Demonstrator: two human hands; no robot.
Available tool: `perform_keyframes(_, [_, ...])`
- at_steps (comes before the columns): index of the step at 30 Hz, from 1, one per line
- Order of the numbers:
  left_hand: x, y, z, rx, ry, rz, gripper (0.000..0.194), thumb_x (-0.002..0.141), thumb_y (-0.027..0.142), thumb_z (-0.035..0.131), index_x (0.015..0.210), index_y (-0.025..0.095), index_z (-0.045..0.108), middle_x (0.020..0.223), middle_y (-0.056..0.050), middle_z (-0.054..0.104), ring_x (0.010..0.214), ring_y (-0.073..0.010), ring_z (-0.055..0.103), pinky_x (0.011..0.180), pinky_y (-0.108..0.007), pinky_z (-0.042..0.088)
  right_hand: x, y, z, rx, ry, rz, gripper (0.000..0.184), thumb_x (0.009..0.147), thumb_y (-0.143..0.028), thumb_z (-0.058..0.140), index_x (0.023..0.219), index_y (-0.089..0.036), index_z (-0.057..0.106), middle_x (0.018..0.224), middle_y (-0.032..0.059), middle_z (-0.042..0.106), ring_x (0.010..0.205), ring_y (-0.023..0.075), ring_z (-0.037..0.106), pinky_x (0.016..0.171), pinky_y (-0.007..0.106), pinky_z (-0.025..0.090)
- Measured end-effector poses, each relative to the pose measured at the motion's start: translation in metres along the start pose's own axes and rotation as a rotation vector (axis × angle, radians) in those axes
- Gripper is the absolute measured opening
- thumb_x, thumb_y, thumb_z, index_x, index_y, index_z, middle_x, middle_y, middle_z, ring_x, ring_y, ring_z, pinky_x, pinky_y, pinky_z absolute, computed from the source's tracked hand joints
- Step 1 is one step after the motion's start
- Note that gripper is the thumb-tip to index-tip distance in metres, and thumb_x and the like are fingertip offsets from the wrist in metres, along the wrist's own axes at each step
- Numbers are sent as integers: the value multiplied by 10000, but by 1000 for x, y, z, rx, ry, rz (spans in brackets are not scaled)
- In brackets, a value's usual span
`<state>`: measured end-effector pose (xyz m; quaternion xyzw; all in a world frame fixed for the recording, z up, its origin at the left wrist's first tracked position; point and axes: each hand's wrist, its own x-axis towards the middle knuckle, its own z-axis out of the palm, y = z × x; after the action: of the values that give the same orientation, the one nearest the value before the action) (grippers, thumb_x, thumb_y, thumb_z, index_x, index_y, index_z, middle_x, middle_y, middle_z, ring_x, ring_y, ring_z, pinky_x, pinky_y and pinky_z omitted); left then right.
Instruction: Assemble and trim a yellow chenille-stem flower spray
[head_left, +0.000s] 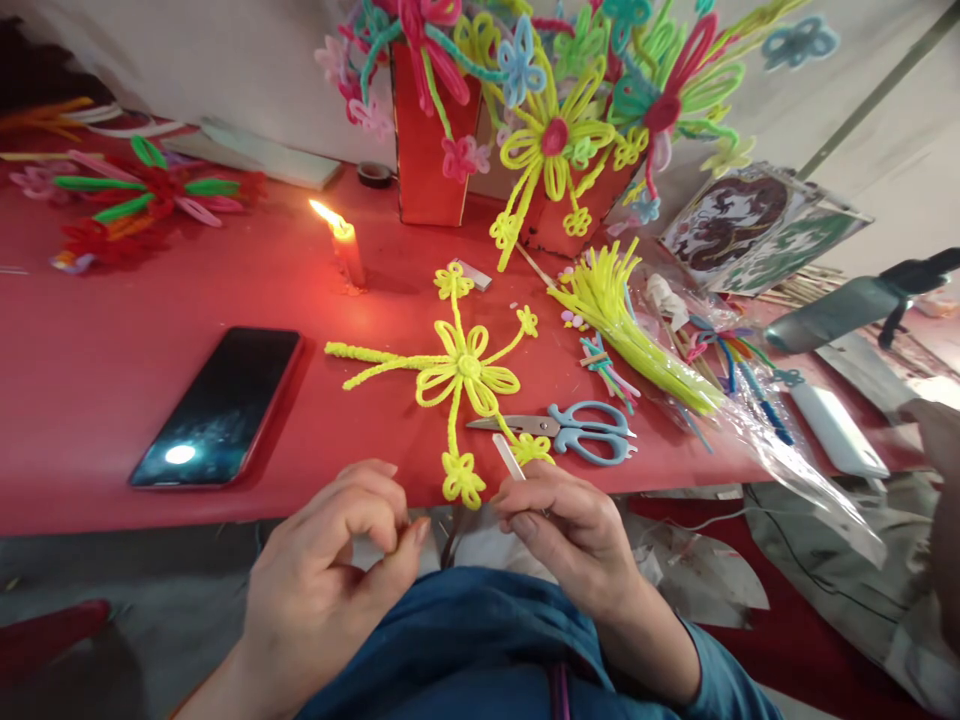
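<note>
My right hand [570,525] pinches a translucent white glue stick [509,457] between thumb and fingers, its end pointing up and left. My left hand [341,545] is curled, thumb close to the bent index finger; whether anything small sits there I cannot make out. Just beyond both hands, a yellow pipe-cleaner flower [469,368] lies flat on the red table [97,400], with smaller flowers on its stems and a twisted tail to the left. Blue-handled scissors [592,432] lie beside it, blades pointing left near a lower stem.
A lit red candle [346,255] stands behind the flower. At left lies a black phone [221,405]. Yellow pipe cleaners [637,330] in a plastic sleeve lie at right, near a grey-green bottle [832,310]. Red boxes [431,140] at the back hold colourful pipe-cleaner flowers.
</note>
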<state>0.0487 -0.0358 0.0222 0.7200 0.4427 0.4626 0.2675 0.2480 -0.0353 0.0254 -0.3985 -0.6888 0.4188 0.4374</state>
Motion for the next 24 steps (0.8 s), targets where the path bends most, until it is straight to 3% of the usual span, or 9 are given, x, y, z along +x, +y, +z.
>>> perform_keyframes(7, [0,1,1,-41,38,3,327,702,-6,540,588,213,326,592,86,455,554,-63,473,842,-317,472,0,0,0,-7,5,4,189,798,-94,507,879,-219,623,704,-3,598,639,114,523,578,238,425])
perform_keyframes(14, [-2,-4,-3,-63,-5,119,168,672,90,678,712,209,565,680,69,621,611,-90,584,904,-338,444,-1,0,0,-30,7,18,177,808,-109,508,878,-224,623,700,-3,598,634,115,520,580,243,423])
perform_keyframes(21, [-1,-7,-2,11,-60,184,233,761,42,557,932,193,599,870,5,685,806,-117,627,906,-316,439,-4,2,0,-27,14,33,192,814,-103,512,885,-248,614,715,-11,596,660,111,540,591,232,433])
perform_keyframes(24, [0,-7,0,16,-97,212,274,765,31,550,977,201,585,842,11,703,771,-105,638,903,-315,433,-6,4,0,-12,18,39,204,816,-103,511,901,-260,609,736,-11,596,697,115,550,627,236,445])
